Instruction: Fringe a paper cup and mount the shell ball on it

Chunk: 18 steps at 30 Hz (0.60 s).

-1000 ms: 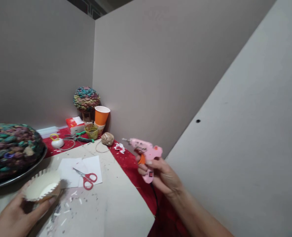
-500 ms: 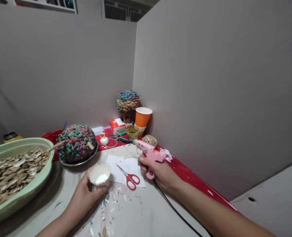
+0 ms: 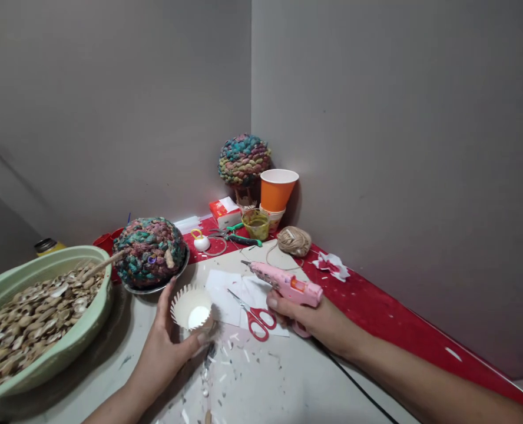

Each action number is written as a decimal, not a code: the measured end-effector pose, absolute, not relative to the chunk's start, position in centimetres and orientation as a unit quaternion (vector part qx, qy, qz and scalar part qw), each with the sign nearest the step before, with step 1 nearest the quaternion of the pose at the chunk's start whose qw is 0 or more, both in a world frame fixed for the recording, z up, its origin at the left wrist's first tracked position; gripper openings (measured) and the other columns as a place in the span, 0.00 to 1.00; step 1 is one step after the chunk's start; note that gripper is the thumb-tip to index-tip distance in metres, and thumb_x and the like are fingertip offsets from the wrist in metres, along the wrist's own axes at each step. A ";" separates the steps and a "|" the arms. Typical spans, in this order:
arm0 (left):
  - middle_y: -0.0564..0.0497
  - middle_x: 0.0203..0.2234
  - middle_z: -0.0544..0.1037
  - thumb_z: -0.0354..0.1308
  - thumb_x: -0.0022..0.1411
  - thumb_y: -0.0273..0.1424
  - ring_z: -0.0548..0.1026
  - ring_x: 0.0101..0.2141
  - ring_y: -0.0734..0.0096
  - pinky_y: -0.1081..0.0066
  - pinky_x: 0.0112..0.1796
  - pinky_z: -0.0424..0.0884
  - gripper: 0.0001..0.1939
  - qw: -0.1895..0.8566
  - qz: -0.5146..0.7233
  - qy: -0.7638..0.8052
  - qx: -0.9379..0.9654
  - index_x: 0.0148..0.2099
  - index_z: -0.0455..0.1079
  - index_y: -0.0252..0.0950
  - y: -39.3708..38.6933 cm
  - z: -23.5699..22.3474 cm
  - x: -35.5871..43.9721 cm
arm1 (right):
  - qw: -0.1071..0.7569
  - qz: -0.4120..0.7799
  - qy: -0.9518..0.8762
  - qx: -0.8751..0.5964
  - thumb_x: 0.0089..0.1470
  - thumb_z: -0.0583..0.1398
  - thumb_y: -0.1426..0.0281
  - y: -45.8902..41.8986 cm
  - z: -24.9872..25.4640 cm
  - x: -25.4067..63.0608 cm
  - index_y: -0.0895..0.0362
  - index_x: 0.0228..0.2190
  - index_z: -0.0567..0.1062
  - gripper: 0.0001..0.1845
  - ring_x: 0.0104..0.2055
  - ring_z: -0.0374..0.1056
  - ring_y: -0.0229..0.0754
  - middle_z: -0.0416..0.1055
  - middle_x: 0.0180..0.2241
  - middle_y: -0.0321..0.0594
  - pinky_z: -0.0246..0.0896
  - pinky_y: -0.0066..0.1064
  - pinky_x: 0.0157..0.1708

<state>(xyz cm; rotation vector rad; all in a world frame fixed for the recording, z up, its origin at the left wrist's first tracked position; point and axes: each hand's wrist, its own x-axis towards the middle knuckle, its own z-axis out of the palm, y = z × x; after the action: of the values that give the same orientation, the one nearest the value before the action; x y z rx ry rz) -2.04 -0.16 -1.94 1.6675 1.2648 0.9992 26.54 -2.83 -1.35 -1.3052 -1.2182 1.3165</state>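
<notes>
My left hand (image 3: 166, 338) is curled around a small white paper cup (image 3: 191, 309) whose rim is cut into a fringe. Its thumb lies along the near side, and the cup's mouth tilts toward me. In my right hand (image 3: 303, 315) is a pink hot glue gun (image 3: 283, 281), its nozzle pointing left and its cord trailing toward the front. Between the hands, red-handled scissors (image 3: 257, 318) lie on white paper sheets (image 3: 224, 294). Left of the cup, a ball covered in painted shells (image 3: 149, 250) rests in a metal dish (image 3: 179, 271).
A green basin (image 3: 80, 330) full of shells stands at left. Toward the wall corner are a second shell-covered ball (image 3: 244, 160), an orange cup (image 3: 278, 193), pliers (image 3: 244, 239), a twine ball (image 3: 294, 241) and a crumpled tissue (image 3: 332, 266). Paper scraps litter the tabletop (image 3: 283, 388).
The view has tilted down and turned left, so things sit farther right. The glue gun has lowered away from the twine ball. My left hand's fingers look more spread around the cup.
</notes>
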 end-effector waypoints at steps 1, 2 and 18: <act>0.36 0.69 0.57 0.69 0.52 0.40 0.57 0.67 0.44 0.49 0.65 0.52 0.53 0.390 0.399 0.502 0.661 0.72 0.45 0.38 -0.2 -1.9 -2.1 | 0.454 0.534 -0.479 -0.529 0.48 0.66 0.55 -2.7 -1.4 26.7 0.57 0.22 0.69 0.20 0.19 0.51 0.32 0.62 0.18 0.32 0.41 0.24 0.17; 0.36 0.69 0.58 0.69 0.53 0.41 0.56 0.67 0.44 0.49 0.65 0.53 0.53 0.382 0.405 0.503 0.661 0.73 0.44 0.38 -0.2 -1.8 -2.2 | 0.463 0.535 -0.468 -0.530 0.47 0.67 0.55 -2.7 -1.5 26.8 0.57 0.22 0.69 0.20 0.19 0.51 0.32 0.63 0.18 0.32 0.42 0.24 0.16; 0.44 0.68 0.61 0.61 0.64 0.40 0.57 0.68 0.47 0.49 0.66 0.53 0.36 0.245 0.535 0.457 0.666 0.70 0.51 0.50 -2.4 -1.5 -0.7 | 0.527 0.548 -0.423 -0.493 0.49 0.64 0.70 -2.3 0.0 27.5 0.58 0.20 0.71 0.11 0.14 0.52 0.29 0.63 0.14 0.29 0.45 0.20 0.10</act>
<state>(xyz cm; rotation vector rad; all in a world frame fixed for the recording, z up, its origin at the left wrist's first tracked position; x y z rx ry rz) -0.74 -2.37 -1.54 1.8188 1.2481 1.4606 27.53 -2.31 -0.03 -1.1786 -1.0117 1.3099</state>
